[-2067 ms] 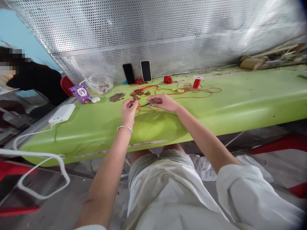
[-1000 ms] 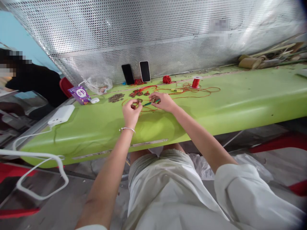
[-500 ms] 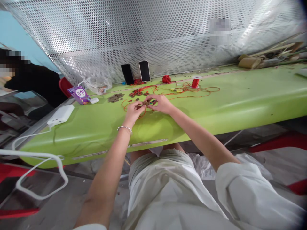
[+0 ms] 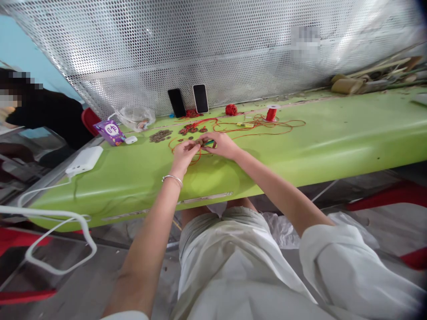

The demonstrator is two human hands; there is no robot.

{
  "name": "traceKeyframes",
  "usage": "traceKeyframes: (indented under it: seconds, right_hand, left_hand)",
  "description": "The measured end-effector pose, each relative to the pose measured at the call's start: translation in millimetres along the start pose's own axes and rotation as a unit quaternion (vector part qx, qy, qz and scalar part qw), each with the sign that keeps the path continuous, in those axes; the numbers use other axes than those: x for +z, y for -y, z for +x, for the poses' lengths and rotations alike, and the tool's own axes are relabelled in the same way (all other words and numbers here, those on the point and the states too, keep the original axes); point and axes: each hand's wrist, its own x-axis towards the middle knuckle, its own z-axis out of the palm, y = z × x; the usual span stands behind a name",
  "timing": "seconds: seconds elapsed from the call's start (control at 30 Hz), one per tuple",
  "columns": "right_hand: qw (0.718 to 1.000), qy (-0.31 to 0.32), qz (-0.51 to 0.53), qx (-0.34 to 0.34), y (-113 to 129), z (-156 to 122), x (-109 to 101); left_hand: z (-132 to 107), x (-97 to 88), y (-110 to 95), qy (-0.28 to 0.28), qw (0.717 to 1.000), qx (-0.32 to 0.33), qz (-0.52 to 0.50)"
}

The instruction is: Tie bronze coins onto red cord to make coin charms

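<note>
My left hand [image 4: 184, 154] is closed, pinching a brown coin-like disc [image 4: 199, 142] just over the table. Red cord [image 4: 199, 156] hangs from the pinch and loops on the green tabletop below. My right hand [image 4: 225, 146] meets it from the other side, its fingers closed round a thin green stick-like tool [image 4: 209, 142] pointing at the disc. The tool's tip is too small to make out. Behind my hands lie a heap of loose brown discs [image 4: 160, 136] and, right of it, discs tied with red cord [image 4: 189, 129].
Two phones, one black [image 4: 176, 103] and one white-edged [image 4: 200, 98], lean against the perforated metal panel [image 4: 233, 53]. A red cord ball [image 4: 231, 110] and spool [image 4: 271, 114] stand right. A purple packet [image 4: 112, 132] and white power bank [image 4: 84, 160] lie left, near a seated person [image 4: 50, 111].
Both hands stay together, with fingers shifted slightly. The disc has moved a little left and more of the green tool shows. Everything else looks the same.
</note>
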Motion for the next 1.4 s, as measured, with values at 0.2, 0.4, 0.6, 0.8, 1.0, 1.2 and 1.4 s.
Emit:
traceKeyframes:
  seconds: [0.2, 0.4, 0.6, 0.8, 1.0, 1.2, 1.4]
  right_hand:
    - [0.999, -0.014, 0.026, 0.045, -1, -1, -2]
    - [0.998, -0.010, 0.014, 0.058, 0, -1, -6]
    - [0.997, -0.027, 0.041, 0.065, 0, -1, -7]
    - [0.990, -0.080, 0.071, 0.087, 1, -2, -10]
    - [0.970, -0.177, 0.109, 0.123, -6, -3, -19]
    - [0.933, -0.269, 0.159, 0.181, -16, -3, -28]
    - [0.851, -0.390, 0.228, 0.268, -26, -4, -38]
  left_hand:
    - [-2, -0.6, -2, -0.027, 1.000, -0.001, -0.014]
    - [-3, -0.4, -4, -0.035, 0.999, -0.001, -0.024]
    - [-3, -0.5, -6, -0.043, 0.998, 0.006, -0.040]
    - [0, -2.8, -3, -0.060, 0.996, 0.007, -0.067]
    - [2, -7.1, -3, -0.086, 0.991, 0.013, -0.106]
    - [3, -10.3, -3, -0.111, 0.986, -0.006, -0.124]
    - [2, -10.2, -6, -0.116, 0.984, -0.027, -0.129]
